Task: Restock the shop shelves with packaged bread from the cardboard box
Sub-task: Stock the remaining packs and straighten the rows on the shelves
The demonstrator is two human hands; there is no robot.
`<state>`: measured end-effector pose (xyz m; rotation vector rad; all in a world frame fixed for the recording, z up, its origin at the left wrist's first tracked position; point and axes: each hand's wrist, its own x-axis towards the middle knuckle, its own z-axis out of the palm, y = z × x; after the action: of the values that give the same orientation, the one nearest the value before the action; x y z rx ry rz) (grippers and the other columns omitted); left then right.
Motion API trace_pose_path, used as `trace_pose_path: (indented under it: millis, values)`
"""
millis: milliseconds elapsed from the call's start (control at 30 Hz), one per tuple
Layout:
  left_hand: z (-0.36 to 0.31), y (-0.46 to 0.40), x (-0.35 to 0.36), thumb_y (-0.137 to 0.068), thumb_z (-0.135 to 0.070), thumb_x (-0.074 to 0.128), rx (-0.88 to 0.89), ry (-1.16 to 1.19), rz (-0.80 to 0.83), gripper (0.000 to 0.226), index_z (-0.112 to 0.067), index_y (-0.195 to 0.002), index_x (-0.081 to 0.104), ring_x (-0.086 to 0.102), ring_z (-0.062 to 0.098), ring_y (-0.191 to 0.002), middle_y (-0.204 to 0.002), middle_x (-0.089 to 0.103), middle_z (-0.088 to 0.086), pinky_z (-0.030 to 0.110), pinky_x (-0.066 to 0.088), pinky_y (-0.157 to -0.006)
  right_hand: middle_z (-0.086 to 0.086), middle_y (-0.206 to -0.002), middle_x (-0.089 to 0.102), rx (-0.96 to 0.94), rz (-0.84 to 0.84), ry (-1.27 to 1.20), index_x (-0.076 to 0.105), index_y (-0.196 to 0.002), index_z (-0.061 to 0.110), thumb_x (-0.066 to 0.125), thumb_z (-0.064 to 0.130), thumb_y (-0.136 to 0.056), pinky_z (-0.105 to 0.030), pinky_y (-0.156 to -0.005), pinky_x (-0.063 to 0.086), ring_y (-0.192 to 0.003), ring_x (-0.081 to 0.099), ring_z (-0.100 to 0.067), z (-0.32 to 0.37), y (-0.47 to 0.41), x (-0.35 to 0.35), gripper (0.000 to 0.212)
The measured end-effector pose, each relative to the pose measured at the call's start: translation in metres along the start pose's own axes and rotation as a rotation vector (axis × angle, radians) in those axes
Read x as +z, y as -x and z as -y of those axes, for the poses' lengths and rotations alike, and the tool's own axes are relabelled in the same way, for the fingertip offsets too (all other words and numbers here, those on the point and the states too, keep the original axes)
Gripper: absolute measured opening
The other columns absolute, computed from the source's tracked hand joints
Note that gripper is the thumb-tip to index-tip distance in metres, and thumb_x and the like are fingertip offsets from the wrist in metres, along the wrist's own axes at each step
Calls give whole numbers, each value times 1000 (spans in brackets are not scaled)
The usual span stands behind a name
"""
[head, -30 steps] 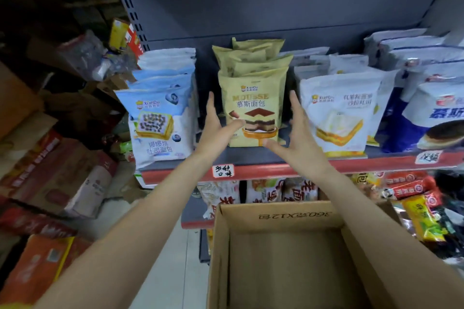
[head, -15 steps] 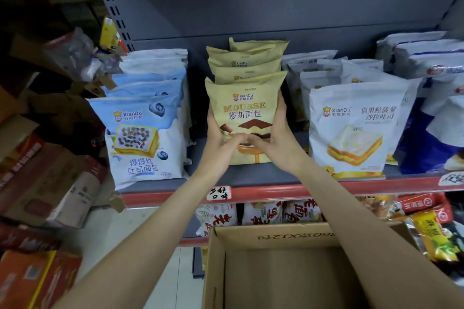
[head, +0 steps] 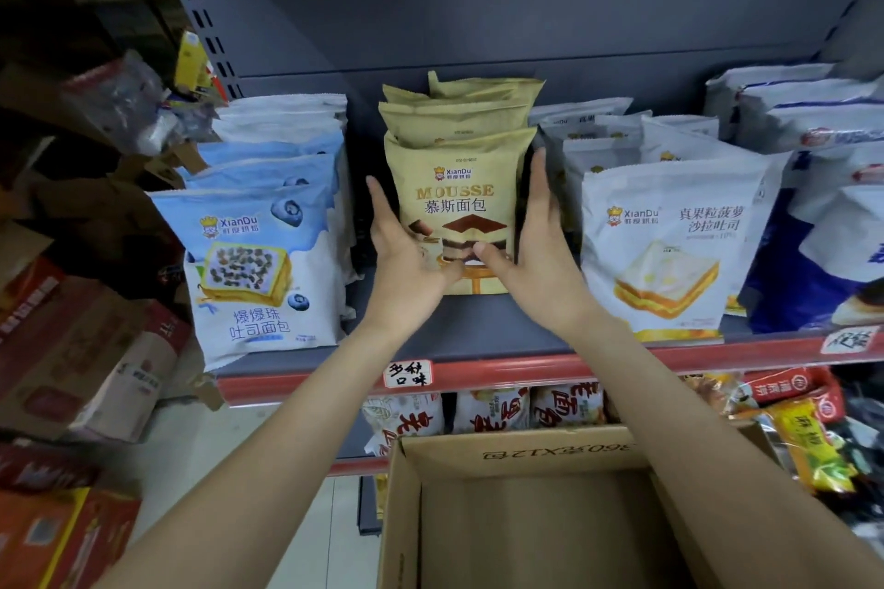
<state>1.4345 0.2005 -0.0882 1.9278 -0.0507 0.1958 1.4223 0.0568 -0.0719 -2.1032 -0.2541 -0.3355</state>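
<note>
step: squaring up the front tan bread bag [head: 457, 206] at the head of its row on the shelf [head: 478, 330]
left hand [head: 406, 263]: fingers straight, flat along the bag's left edge, thumb across the lower front; pressing, not curled round it
right hand [head: 535, 249]: mirror of that, straight fingers up the bag's right edge, thumb tip on the lower front
bag: upright between both palms, base on the shelf, label facing out, touching the tan bags stacked behind it
neighbours: blueberry toast bags [head: 253, 263] just left of the left hand, pineapple toast bags [head: 669, 249] just right of the right hand
box [head: 526, 450]: below the forearms, near the body; the part in view shows bare cardboard, no bread visible
progress: looks near the end, judging by the box
how to do it well: even pressure from both sides so the bag stays straight; slide it back till it leans on the row; keep the base flat so it doesn't tip forward
watch: soft bread inside, so a hard squeeze would dent it; let go both sides together
risk: the bag tipping off the front edge if released while leaning forward
</note>
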Motion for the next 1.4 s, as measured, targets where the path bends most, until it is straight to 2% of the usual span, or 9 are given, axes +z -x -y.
trace_pose_path:
  millis: [67,133,233,300,400,567,700,933,1400]
  values:
    - [-11,15,-5,-69,-7,79,158,-117,-55,118,-14,-150,-7,10,-11,-127,-151,6,0,-9,10,-94,-9,-154,13,-104,-2,84,2,-150,16,61,5,-88,-9,-110,16,-139,10,-2,16,13,-20,86]
    - [-24,24,-9,-68,-15,80,359,-284,-134,110,-15,-150,6,12,7,-137,-153,13,12,-2,7,-102,-6,-151,23,-201,30,163,23,-147,16,58,6,-89,-17,-112,20,-141,20,-11,27,17,-43,69]
    - [-35,11,-11,-65,-38,77,601,-621,-192,102,-20,-146,18,17,32,-140,-150,23,20,34,14,-117,-10,-136,47,-344,23,328,54,-129,12,55,5,-87,-9,-103,26,-126,42,-14,37,-5,-72,43]
    - [-38,-4,-9,-55,-54,79,621,-860,-154,112,-26,-146,19,16,37,-141,-151,23,18,58,19,-111,-12,-120,60,-390,26,405,62,-119,9,52,8,-84,-10,-96,35,-110,53,-18,36,-37,-85,36]
    - [-45,-20,-8,-47,-61,81,569,-1018,-39,125,-32,-148,13,11,35,-144,-156,17,14,69,18,-107,-14,-110,63,-367,78,460,64,-115,8,48,16,-85,-27,-88,46,-99,62,-28,28,-90,-96,35]
    - [-44,-30,1,-56,-69,73,485,-1172,97,129,-40,-145,-16,-3,31,-145,-157,-2,9,69,12,-108,-19,-114,61,-388,286,652,59,-124,9,49,24,-92,-24,-87,36,-104,58,-33,6,-151,-90,37]
    - [-35,-26,0,-56,-64,76,494,-1196,112,135,-38,-143,-24,-7,33,-144,-156,-11,11,69,19,-106,-11,-143,42,-179,439,633,41,-140,19,43,35,-99,-23,-104,27,-131,39,-25,4,-168,-76,45]
    - [-11,-13,0,-49,-60,80,713,-1231,-41,128,-27,-150,9,2,35,-144,-156,2,8,75,26,-97,-1,-129,56,-75,396,379,58,-125,19,43,22,-99,-7,-80,33,-107,47,-4,13,-185,-58,30]
    - [2,-18,-5,-43,-60,84,620,-1306,-108,133,-30,-150,11,6,32,-145,-157,5,8,67,16,-106,-1,-137,50,-200,466,443,52,-132,25,44,32,-99,-16,-98,30,-126,44,-13,26,-185,-27,35]
